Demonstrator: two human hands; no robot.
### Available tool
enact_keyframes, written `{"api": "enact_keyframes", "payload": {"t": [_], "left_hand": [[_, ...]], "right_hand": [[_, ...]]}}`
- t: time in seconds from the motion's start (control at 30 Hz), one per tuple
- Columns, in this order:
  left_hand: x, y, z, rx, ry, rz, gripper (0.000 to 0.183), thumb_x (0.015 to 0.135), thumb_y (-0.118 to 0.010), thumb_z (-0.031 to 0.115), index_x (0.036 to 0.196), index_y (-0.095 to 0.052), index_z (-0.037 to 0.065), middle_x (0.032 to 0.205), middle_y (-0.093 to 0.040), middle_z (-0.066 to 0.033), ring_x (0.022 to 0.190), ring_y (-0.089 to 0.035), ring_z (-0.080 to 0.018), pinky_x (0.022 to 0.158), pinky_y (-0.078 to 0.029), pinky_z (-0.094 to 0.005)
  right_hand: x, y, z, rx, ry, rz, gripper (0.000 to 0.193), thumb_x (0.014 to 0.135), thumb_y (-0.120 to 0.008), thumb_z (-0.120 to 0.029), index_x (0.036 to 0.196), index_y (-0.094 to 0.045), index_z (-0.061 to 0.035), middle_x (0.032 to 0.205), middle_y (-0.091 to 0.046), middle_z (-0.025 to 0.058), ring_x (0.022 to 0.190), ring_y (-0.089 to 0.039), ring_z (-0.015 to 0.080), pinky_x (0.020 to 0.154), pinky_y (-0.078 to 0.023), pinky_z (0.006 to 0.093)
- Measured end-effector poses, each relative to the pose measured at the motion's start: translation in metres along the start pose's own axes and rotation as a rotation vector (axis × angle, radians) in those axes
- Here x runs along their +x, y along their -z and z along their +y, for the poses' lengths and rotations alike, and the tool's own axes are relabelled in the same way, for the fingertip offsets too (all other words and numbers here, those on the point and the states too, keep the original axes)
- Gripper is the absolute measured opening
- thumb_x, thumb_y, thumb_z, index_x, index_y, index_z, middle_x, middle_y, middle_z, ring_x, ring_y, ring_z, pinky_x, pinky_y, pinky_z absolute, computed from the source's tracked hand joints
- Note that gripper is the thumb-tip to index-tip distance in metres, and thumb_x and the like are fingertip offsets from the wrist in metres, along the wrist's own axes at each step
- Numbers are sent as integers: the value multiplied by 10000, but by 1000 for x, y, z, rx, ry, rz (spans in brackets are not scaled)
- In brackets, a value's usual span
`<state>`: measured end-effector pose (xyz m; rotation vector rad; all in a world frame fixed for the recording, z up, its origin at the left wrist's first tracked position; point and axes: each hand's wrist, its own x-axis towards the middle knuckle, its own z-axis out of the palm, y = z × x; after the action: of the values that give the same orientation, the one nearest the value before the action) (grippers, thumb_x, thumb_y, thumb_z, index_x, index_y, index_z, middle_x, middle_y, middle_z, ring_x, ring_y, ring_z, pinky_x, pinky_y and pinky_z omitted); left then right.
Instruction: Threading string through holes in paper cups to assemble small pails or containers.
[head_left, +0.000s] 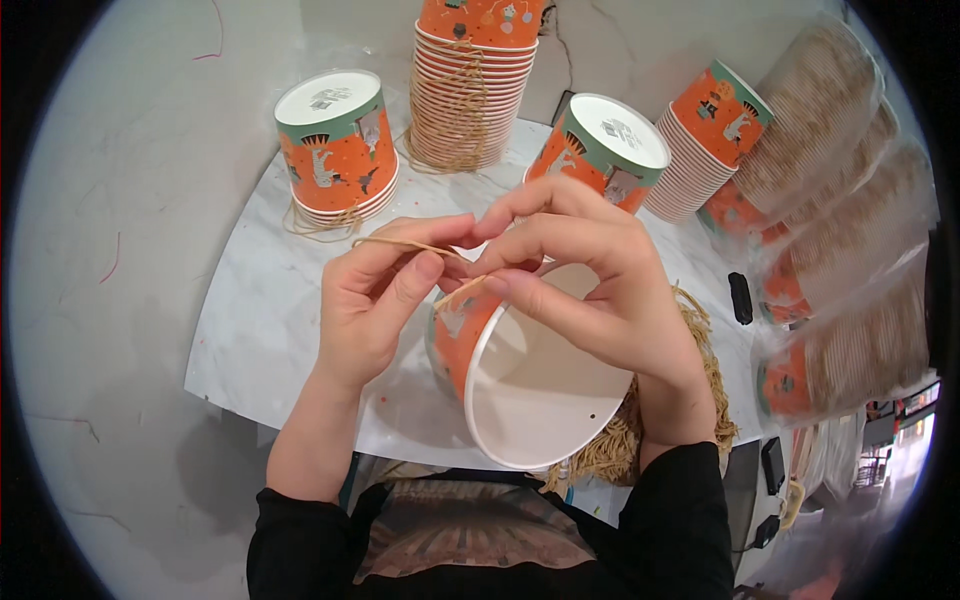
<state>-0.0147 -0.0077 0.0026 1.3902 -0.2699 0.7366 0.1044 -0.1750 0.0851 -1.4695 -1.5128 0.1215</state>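
Observation:
A paper bucket (540, 390), white inside and orange and green outside, lies tilted on the table below my hands, its mouth facing me. A small dark hole shows in its wall near the rim. Above its far side, my left hand (375, 290) pinches a thin tan cord (405, 243) between thumb and fingers. My right hand (590, 265) has thumb and fingers closed on the cord too, near the bucket's outer wall. Fingers partly cover where the cord runs. Beside my right forearm lies a bundle of tan cords (612, 442), partly behind the bucket.
On the white marbled table (250, 340) stand an upside-down bucket stack (340, 165), a tall stack (470, 105) draped with cord, and another upturned bucket (615, 135). Farther right are a leaning stack (705, 140), plastic-bagged stacks (820, 100) and a small black object (740, 298).

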Motion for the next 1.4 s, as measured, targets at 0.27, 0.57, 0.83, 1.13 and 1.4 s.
{"api": "enact_keyframes", "payload": {"t": [0.27,0.57,0.83,1.13,1.4], "left_hand": [[-2,4,1,14,-54,1,205,962,-608,-22,1142,-699,-57,1130,-694,-175,976,-693,-197,846,-568,-303],[-4,-1,2,108,-148,15,208,817,-715,-95,1009,-741,-19,1172,-668,-199,1045,-664,-205,875,-554,-322],[-3,-4,1,194,-224,100,214,796,-730,-97,992,-748,-14,1155,-689,-208,992,-693,-200,808,-573,-301],[-6,-2,10,44,162,136,151,856,-716,-69,1005,-699,-51,1018,-737,-147,848,-727,-169,754,-592,-274],[0,-6,9,-181,95,123,120,837,-742,-65,951,-711,-44,1058,-732,-199,886,-720,-159,759,-590,-282]], "right_hand": [[-3,8,-10,299,-157,-25,84,891,-707,-36,950,-723,22,889,-716,71,848,-671,111,762,-539,247],[-3,4,-12,220,-332,128,116,895,-699,-40,987,-729,24,878,-718,56,813,-682,105,732,-547,253],[-5,-2,-9,-85,-138,104,86,869,-686,0,953,-699,16,862,-643,97,789,-688,181,708,-574,290],[-4,-8,-8,-137,-98,57,97,852,-707,-5,948,-704,-11,852,-638,77,808,-651,197,678,-546,300],[-3,-11,-12,-171,-86,68,110,853,-688,33,950,-727,-1,859,-653,55,755,-646,120,656,-509,238]]}}
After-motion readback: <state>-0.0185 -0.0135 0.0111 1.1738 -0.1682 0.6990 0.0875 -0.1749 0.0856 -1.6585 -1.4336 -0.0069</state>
